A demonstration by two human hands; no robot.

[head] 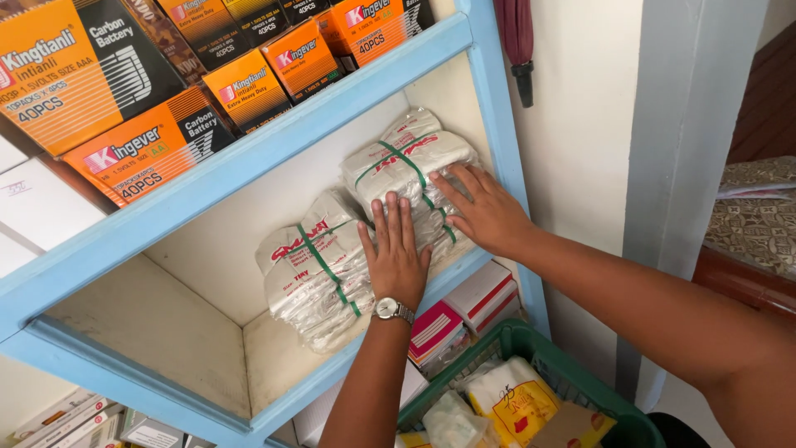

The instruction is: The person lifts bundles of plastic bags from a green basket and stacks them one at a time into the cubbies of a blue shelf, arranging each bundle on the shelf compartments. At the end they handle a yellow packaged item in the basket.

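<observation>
Centre frame, pale-blue shelf [249, 162]: left hand [396, 253] and right hand [485, 211], fingers spread flat, press white wrapped bundles [319, 274]; white wall [580, 108] right.

Bright, even daylight; soft shadows inside shelf [191, 332]; sharp focus; slight wide-angle stretch at edges.

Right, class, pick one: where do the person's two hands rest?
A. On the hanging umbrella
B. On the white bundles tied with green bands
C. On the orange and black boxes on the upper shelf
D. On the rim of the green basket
B: the left hand and right hand lie flat on the white bundles on the blue shelf.
</observation>
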